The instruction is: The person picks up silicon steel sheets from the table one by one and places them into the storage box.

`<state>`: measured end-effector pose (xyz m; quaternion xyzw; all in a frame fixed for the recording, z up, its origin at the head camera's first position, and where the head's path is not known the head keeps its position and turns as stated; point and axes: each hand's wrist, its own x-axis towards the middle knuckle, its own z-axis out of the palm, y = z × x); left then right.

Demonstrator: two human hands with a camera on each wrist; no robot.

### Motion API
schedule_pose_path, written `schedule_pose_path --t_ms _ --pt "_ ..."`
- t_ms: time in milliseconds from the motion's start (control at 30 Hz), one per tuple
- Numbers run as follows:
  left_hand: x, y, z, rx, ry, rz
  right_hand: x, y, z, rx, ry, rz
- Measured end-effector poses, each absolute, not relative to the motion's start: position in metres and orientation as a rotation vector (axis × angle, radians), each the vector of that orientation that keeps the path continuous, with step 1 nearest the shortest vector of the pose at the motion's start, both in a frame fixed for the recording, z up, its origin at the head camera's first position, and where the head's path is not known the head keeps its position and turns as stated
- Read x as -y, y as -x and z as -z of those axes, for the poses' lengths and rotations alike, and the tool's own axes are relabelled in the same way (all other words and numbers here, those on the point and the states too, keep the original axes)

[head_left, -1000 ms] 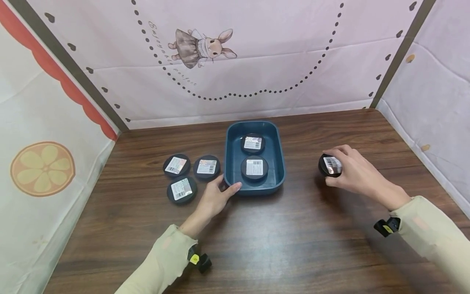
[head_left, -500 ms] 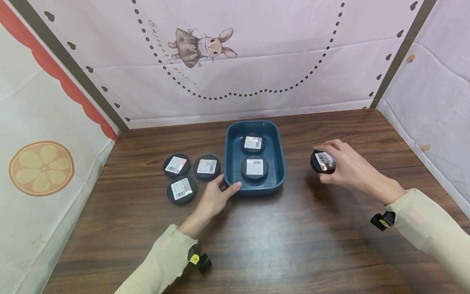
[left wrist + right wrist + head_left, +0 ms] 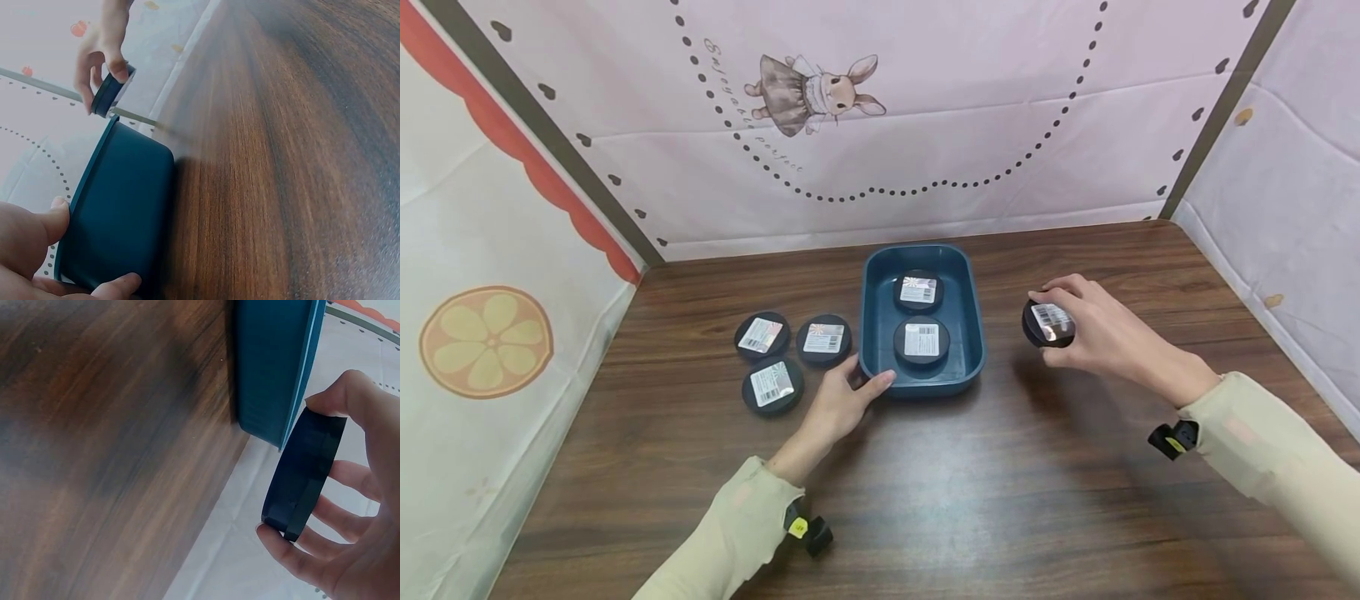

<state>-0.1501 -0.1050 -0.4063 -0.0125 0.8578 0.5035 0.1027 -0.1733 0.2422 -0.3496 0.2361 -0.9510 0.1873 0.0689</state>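
Observation:
My right hand (image 3: 1097, 325) holds a flat, round black container (image 3: 1047, 322) by its edge, thumb on one side and fingertips on the other. A silver-white barcode label faces up on it. In the right wrist view the container's dark side (image 3: 303, 472) shows above the table, near the tray. My left hand (image 3: 838, 404) grips the near left corner of a deep blue rectangular tray (image 3: 882, 312), thumb at the rim and fingers against the outer wall. Inside the tray lie two similar black containers, one at the back (image 3: 918, 290) and one in front (image 3: 922, 341).
Left of the tray, three more labelled black containers sit grouped on the brown wooden table (image 3: 955, 483): one at the back left (image 3: 762, 335), one beside the tray (image 3: 823, 339) and one nearer (image 3: 772, 387). A printed cloth (image 3: 970, 108) hangs behind the table and along both sides.
My right hand has moved left toward the tray and slightly farther back, carrying the black container. The left hand, the tray and the other containers stay where they were.

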Motion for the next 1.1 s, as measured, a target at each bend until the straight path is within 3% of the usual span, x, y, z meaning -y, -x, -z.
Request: schedule_pose_path --t_ms 1100 --pt "0.105 0.150 0.404 -2.544 0.020 -1.471 -0.200 0.207 0.328 2.957 -0.797 -0.588"
